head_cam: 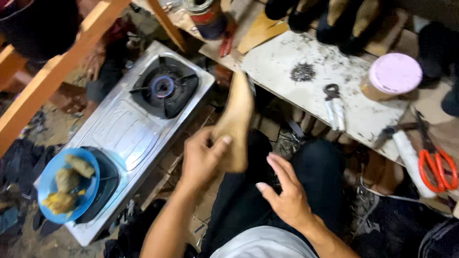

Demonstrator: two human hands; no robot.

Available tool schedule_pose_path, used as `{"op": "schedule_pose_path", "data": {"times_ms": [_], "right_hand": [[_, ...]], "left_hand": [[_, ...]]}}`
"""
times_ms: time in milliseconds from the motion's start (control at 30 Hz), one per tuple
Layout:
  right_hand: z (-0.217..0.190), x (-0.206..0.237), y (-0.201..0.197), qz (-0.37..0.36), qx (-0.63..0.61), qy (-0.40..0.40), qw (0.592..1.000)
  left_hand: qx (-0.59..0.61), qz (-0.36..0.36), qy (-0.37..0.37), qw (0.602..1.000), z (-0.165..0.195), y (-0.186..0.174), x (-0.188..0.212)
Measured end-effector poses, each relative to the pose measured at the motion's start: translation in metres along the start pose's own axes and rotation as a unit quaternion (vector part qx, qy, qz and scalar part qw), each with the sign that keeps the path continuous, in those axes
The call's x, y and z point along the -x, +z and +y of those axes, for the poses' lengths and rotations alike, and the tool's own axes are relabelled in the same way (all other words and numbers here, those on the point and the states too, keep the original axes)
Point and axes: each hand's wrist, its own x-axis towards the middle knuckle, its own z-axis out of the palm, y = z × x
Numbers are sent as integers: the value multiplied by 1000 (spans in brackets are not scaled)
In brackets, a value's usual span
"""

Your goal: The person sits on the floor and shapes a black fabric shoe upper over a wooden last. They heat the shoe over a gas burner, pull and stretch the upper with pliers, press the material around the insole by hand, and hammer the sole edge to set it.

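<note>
Left hand (203,155) grips one tan shoe piece (236,119); right hand (287,191) open, beside one two-burner stove (129,138).

Shoe last (236,119): 1 piece, tan, wooden-looking, smooth and elongated. Held upright and slightly tilted, narrow end up, lower end gripped in the left hand (203,160), above the lap, beside the stove.

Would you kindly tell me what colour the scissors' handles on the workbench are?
The scissors' handles are orange-red, seen clearly in the head view at the workbench right edge.
</note>
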Motion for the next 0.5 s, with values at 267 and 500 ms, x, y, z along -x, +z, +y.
{"op": "schedule_pose_path", "data": {"times_ms": [267, 500], "right_hand": [[22, -1, -41, -63, 21, 77, 995], [84, -19, -105, -381, -67, 185, 903]], "left_hand": [[129, -131, -16, 983, -6, 83, 66], [24, -126, 17, 992, -62, 68, 33]]}}
